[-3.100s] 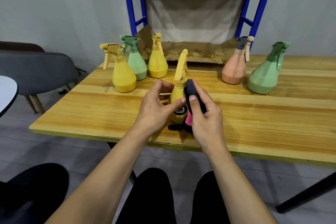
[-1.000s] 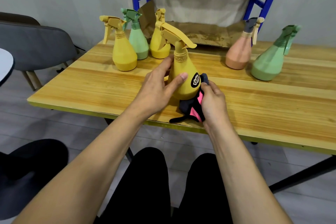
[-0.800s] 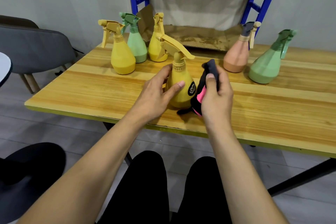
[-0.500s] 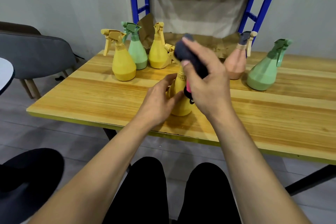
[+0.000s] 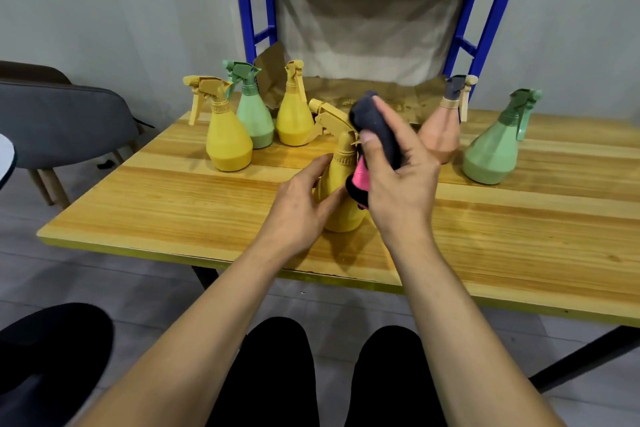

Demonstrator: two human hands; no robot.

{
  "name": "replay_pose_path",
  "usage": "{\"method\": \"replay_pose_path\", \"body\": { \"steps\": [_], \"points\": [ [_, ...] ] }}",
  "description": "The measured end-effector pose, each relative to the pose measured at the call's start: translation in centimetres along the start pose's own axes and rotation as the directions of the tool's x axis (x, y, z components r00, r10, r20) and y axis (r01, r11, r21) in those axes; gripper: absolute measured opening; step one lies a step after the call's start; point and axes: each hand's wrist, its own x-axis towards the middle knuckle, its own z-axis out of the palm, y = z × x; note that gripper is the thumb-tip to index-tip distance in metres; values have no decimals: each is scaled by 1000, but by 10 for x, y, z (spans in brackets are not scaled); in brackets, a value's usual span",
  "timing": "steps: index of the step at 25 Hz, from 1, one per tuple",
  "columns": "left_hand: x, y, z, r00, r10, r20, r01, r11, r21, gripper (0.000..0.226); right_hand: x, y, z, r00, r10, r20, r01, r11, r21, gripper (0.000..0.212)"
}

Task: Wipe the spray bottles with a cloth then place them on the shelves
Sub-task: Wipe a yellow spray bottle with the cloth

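A yellow spray bottle (image 5: 341, 194) stands near the front of the wooden table (image 5: 194, 198). My left hand (image 5: 299, 208) grips its body from the left. My right hand (image 5: 398, 180) holds a dark grey and pink cloth (image 5: 377, 130) against the bottle's neck and trigger head. Behind on the left stand two yellow bottles (image 5: 227, 139) (image 5: 294, 114) and a green one (image 5: 254, 114). A peach bottle (image 5: 445, 128) and a green bottle (image 5: 493, 152) stand at the back right.
A blue metal shelf rack (image 5: 247, 10) lined with brown cardboard rises behind the table. A grey chair (image 5: 59, 121) stands at the left. My legs in black trousers are below the table's front edge.
My right hand lifted the cloth from the bottle's base up to its neck and trigger head. My left hand kept hold of the bottle's body, and the bottle turned.
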Motion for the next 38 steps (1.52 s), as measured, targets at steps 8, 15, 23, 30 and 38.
{"method": "replay_pose_path", "body": {
  "steps": [8, 15, 23, 30, 38],
  "points": [
    [23, -6, -4, 996, -65, 61, 64, 998, 20, 68, -3, 53, -47, 979, 179, 100, -123, 904, -409, 42],
    [55, -10, 17, 994, -104, 25, 101, 990, 97, 71, -6, 75, -57, 894, 345, 286, -31, 685, -728, 42],
    [116, -11, 61, 988, -146, 50, 141, 986, 92, 71, 5, 86, -58, 867, 403, 294, -74, 686, -723, 46],
    [159, -6, 92, 990, -143, 12, 142, 987, 73, 62, 11, 91, -55, 845, 432, 316, -83, 688, -721, 44],
    [135, -8, 53, 994, -53, -92, 64, 991, 114, 40, 13, 101, -48, 849, 427, 311, -68, 672, -738, 42]
  ]
}}
